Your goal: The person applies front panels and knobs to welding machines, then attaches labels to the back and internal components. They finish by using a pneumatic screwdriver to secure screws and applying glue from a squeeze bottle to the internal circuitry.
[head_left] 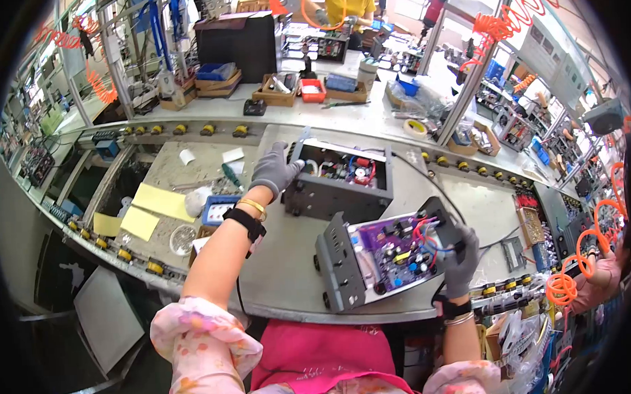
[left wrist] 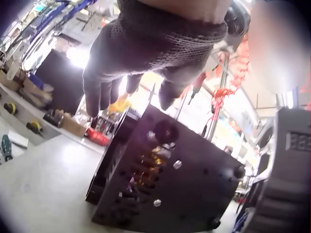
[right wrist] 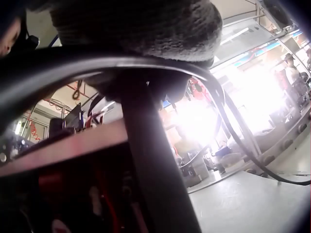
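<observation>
Grey workbench (head_left: 273,278) bearing open case (head_left: 339,190), circuit-board unit (head_left: 395,258), yellow sheets (head_left: 161,203)

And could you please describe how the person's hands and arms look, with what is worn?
The left hand and right hand wear grey knitted gloves. The left wrist has a gold-coloured bangle and a black strap; the right has a black band and pale bangles. Both sleeves are loose, pale, with a pink floral print.

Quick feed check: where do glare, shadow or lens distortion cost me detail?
Head: fisheye bend and black edges, but the purple circuit board looks fairly clear; left wrist: blown-out patches behind the dark left hand; right wrist: white glare right of centre, chassis interior lost in deep shadow.
</observation>
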